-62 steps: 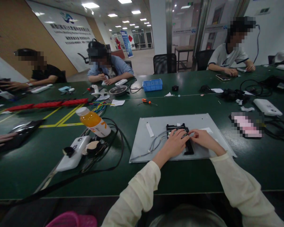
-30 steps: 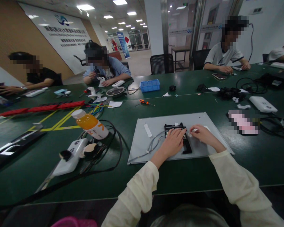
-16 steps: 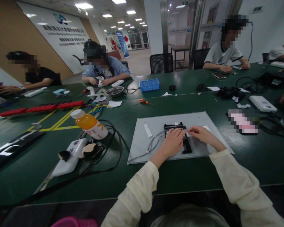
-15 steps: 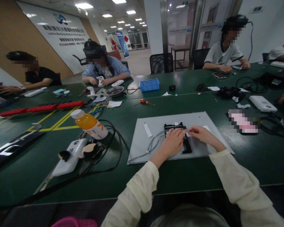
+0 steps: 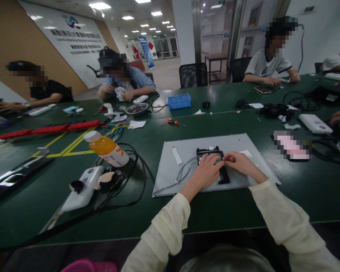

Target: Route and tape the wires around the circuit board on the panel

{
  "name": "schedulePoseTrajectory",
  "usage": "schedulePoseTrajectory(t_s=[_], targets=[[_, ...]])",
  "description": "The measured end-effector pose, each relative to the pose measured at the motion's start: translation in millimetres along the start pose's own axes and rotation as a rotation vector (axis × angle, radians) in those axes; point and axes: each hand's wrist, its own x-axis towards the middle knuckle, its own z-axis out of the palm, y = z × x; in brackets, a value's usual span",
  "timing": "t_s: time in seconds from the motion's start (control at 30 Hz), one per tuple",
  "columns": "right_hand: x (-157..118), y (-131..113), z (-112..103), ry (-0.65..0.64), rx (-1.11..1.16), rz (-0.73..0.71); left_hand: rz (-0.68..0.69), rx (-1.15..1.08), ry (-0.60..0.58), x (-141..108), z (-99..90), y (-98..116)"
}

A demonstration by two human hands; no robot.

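Note:
A light grey panel (image 5: 243, 145) lies on the green table in front of me. On it sits a black plastic frame (image 5: 224, 176), partly covered by my hands, with grey cables (image 5: 184, 173) running from its left side. My left hand (image 5: 209, 169) rests over the middle of the frame, fingers bent over it; what lies under the fingertips is hidden. My right hand (image 5: 238, 162) is at the frame's right edge, its fingers pinched close to the left fingertips on something too small to make out. A white strip (image 5: 176, 156) lies on the panel's left part.
Left of the panel are an orange drink bottle (image 5: 110, 151), a white device (image 5: 85, 189) and black cables. Beyond it lie an orange screwdriver (image 5: 172, 121) and a blue basket (image 5: 178, 101). A pink phone (image 5: 291, 145) is at the right. Several people sit around the table.
My right hand has moved slightly left, closer to my left fingertips. The left hand stays almost in place. Across the table, a person in blue has raised a hand and a white object.

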Motion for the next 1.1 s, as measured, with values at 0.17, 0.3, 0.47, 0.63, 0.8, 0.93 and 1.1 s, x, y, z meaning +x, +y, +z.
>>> schedulePoseTrajectory(t_s=[0.17, 0.3, 0.47, 0.63, 0.8, 0.93, 1.1], targets=[[-2, -1, -1, 0.028, -0.081, -0.039, -0.006, 0.001, 0.001, 0, -0.9, 0], [-2, -1, -1, 0.021, -0.081, -0.048, -0.009, 0.009, -0.01, 0, -1.7, 0], [0, 0, -2, 0.099, -0.058, -0.017, -0.019, 0.011, 0.005, 0, -3.7, 3], [2, 0, -4, 0.213, -0.051, -0.016, -0.121, 0.0, 0.096, 2, -17.4, -6], [3, 0, -1, 0.258, -0.109, -0.054, -0.479, -0.048, 0.329, -8, -32.5, -61], [1, -7, 2, 0.242, -0.163, -0.099, -0.708, -0.101, 0.395, -31, -25.8, -114], [-2, -14, 3, 0.206, -0.187, -0.125, -0.872, -0.186, 0.252, -50, -7.3, -144]])
